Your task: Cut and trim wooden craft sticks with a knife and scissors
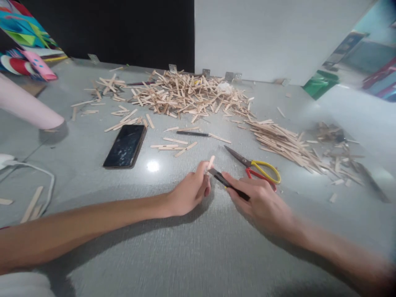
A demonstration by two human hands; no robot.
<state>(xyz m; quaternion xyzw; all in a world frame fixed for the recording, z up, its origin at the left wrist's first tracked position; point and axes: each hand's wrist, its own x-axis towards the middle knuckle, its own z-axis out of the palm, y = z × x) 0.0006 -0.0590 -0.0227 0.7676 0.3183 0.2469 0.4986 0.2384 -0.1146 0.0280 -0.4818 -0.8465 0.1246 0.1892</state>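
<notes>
Between the fingertips of my left hand (188,189) is a short wooden craft stick (211,162), its upper end pointing away from me. My right hand (262,202) is closed around a black utility knife (229,182). The knife's blade end meets the stick close to my left fingertips; whether it cuts in, I cannot tell. Just beyond my right hand lie scissors (256,165) with one yellow and one red handle. A dark pen-like tool (192,133) and several loose stick pieces (175,140) lie farther up the table.
A large heap of wooden sticks (185,93) lies along the back, with a neater pile of sticks (284,142) to the right. A phone (125,146) lies left of centre. A pink roll (31,103) and a white cable (52,185) are at far left.
</notes>
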